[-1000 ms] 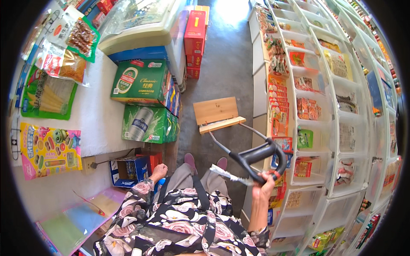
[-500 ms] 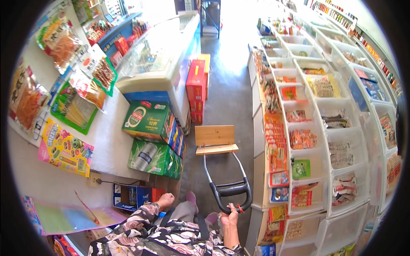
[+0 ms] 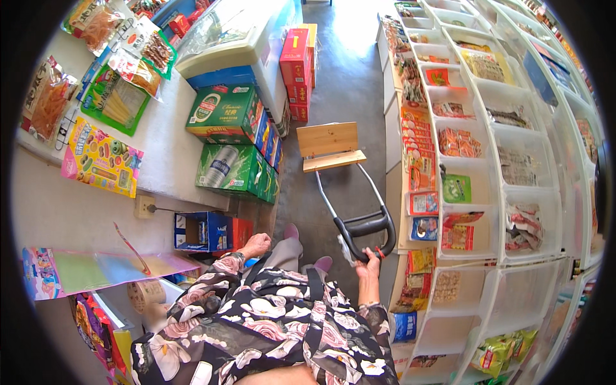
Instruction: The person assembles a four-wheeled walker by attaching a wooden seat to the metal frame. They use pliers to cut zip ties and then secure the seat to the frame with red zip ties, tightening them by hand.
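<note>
My right hand (image 3: pixel 367 266) grips the black padded handle of a push frame (image 3: pixel 341 192). The frame has silver metal tubes and two light wooden boards at its far end, on the floor ahead. A red tie is knotted on the handle beside my fingers, and something white and crumpled (image 3: pixel 347 249) hangs just left of them. Loosely closed, with nothing seen in it, my left hand (image 3: pixel 256 246) is held over my left thigh, near a dark blue open carton (image 3: pixel 218 232) and a red box (image 3: pixel 242 232).
Along the right runs a shelf of clear bins (image 3: pixel 487 224) filled with packaged snacks. On the left, green drink cartons (image 3: pixel 221 168) are stacked before a chest freezer (image 3: pixel 260 58). Red boxes (image 3: pixel 296 70) stand farther up the grey aisle floor (image 3: pixel 346 83). Snack packs hang left.
My view has tilted down. The push frame, with my right hand still on its handle, has swung slightly to the right. My left hand stays closed near my thigh.
</note>
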